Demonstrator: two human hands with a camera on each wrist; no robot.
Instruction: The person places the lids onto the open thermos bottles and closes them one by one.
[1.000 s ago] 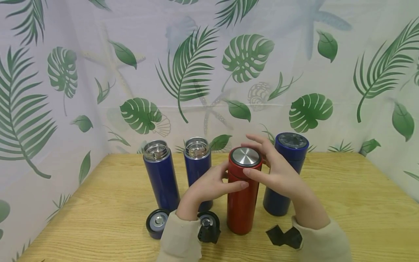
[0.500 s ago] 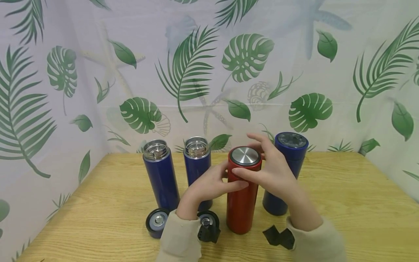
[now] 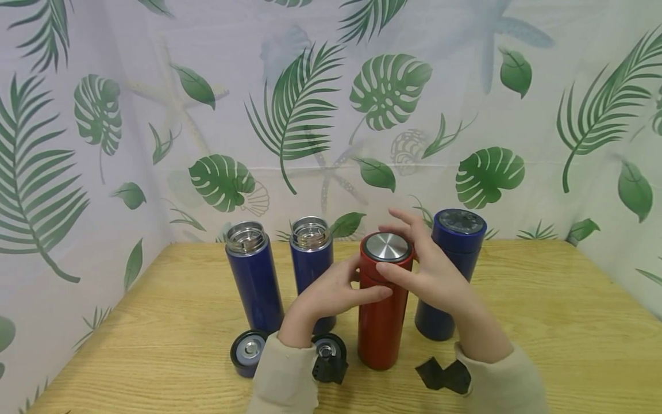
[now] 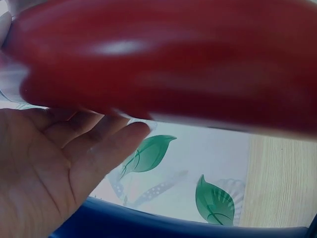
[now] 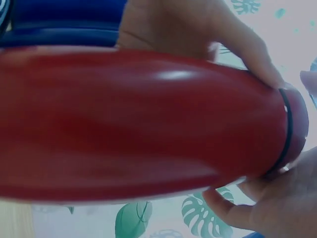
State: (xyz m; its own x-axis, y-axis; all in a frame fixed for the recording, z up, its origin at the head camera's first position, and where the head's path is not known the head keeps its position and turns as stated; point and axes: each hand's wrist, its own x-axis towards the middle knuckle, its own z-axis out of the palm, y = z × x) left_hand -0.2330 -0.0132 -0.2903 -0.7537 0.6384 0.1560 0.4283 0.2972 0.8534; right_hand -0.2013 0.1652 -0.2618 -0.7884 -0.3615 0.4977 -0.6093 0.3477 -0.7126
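A red thermos (image 3: 380, 339) stands upright on the table, its lid (image 3: 388, 247) on and topped with a silver disc. My left hand (image 3: 336, 287) holds the upper body just below the lid, thumb across the front and fingers behind; those fingers show under the red body in the left wrist view. Around the lid curls my right hand (image 3: 439, 276), thumb in front and other fingers at the far side. The right wrist view shows a dark seam (image 5: 288, 129) between body and lid. Part of the right hand's grip is hidden behind the thermos.
Two blue thermoses without lids, one farther left (image 3: 256, 287) and one nearer (image 3: 312, 264), stand behind my left arm. Their upturned lids, one plain in view (image 3: 249, 351) and one partly covered (image 3: 329, 348), lie in front. A lidded blue thermos (image 3: 460, 247) stands right, behind my right hand.
My right hand's thumb has slid left across the front of the lid, then slightly back to the right. The left hand and the thermos have stayed in place.
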